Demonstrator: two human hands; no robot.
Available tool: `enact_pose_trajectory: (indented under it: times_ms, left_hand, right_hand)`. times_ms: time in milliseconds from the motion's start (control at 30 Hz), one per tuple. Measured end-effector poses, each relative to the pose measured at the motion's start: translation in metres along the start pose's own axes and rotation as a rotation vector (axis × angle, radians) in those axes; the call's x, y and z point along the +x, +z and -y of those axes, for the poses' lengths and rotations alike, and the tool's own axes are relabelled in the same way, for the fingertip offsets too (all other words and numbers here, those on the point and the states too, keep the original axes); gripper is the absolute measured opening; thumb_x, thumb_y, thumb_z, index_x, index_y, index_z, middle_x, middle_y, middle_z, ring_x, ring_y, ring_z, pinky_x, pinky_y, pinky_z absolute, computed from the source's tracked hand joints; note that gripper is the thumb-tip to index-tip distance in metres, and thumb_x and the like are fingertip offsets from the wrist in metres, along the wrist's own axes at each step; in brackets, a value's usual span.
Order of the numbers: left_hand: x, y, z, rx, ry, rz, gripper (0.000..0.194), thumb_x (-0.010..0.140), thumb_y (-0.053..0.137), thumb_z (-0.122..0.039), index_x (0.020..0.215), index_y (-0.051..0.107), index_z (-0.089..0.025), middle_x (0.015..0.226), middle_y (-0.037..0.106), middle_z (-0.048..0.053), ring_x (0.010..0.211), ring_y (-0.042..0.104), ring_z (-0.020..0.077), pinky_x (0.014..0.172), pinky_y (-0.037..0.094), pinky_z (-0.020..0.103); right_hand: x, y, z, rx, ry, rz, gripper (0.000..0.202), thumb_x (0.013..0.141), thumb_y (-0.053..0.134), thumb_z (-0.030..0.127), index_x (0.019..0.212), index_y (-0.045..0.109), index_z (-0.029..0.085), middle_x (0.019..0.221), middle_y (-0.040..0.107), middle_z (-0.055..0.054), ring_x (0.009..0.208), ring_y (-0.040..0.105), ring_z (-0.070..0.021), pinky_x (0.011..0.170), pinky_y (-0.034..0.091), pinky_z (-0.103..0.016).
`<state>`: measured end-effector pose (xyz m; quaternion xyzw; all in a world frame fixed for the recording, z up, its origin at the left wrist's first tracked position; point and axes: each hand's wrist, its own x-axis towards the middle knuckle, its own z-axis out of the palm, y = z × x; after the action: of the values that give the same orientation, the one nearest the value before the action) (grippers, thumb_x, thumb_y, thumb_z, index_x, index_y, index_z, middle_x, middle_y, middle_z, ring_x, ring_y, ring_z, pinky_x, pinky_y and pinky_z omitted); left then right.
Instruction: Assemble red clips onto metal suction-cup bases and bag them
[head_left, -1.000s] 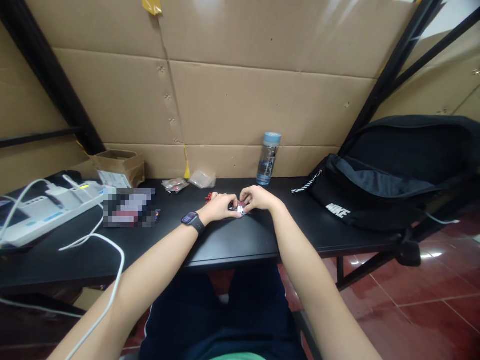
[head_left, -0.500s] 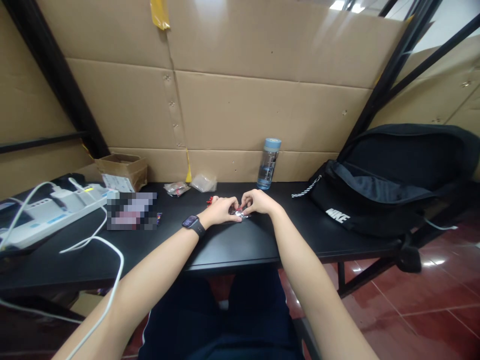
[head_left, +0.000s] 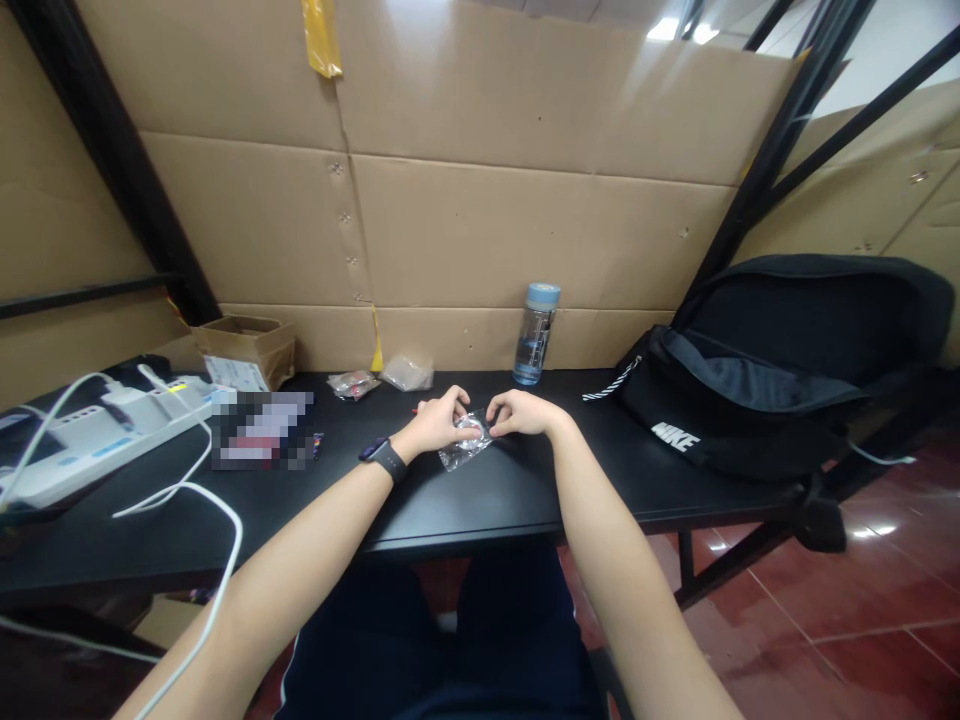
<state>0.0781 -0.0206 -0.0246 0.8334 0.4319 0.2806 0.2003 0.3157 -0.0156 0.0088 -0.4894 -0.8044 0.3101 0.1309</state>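
A small clear plastic bag (head_left: 459,456) lies between my hands, just above or on the black table; something shiny shows in it, too small to name. My left hand (head_left: 436,422), with a dark watch (head_left: 382,455) on its wrist, grips the bag's left part between thumb and fingers. At the bag's right edge, the fingers of my right hand (head_left: 525,412) are bent in a pinch on the plastic. A bit of red (head_left: 415,410) peeks out behind my left hand, mostly hidden.
Behind my hands stand a water bottle (head_left: 534,335) and two small plastic packets (head_left: 352,384), (head_left: 409,373). A black backpack (head_left: 750,400) is at the right. To the left are a cardboard box (head_left: 262,350), a white power strip (head_left: 112,430) with cables, and a blurred-out item (head_left: 262,430).
The plastic bag has come into fuller view, spread toward me below my left hand. My hands have shifted slightly apart, and less of the red thing shows. The camera view has tilted slightly.
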Motion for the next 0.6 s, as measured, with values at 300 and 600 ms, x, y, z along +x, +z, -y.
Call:
enact_pose_trajectory:
  times_ms: [300, 600]
  left_hand:
    - [0.005, 0.008, 0.014, -0.410, -0.039, 0.053, 0.055, 0.072, 0.083, -0.040, 0.113, 0.052, -0.022, 0.086, 0.074, 0.002, 0.078, 0.072, 0.0190, 0.074, 0.055, 0.033]
    - [0.012, 0.005, 0.016, -0.629, -0.058, -0.110, 0.051, 0.071, 0.085, -0.036, 0.113, 0.067, -0.014, 0.080, 0.072, 0.003, 0.074, 0.068, 0.0164, 0.075, 0.053, 0.031]
  right_hand:
    - [0.008, 0.006, -0.007, 0.018, -0.022, -0.007, 0.036, 0.070, 0.082, 0.018, 0.103, 0.068, 0.018, 0.083, 0.078, -0.001, 0.071, 0.068, -0.0155, 0.066, 0.047, -0.024]
    - [0.006, 0.010, -0.001, 0.302, -0.002, -0.138, 0.038, 0.088, 0.073, 0.025, 0.122, 0.056, 0.019, 0.079, 0.075, -0.001, 0.061, 0.058, -0.0111, 0.061, 0.046, -0.022]
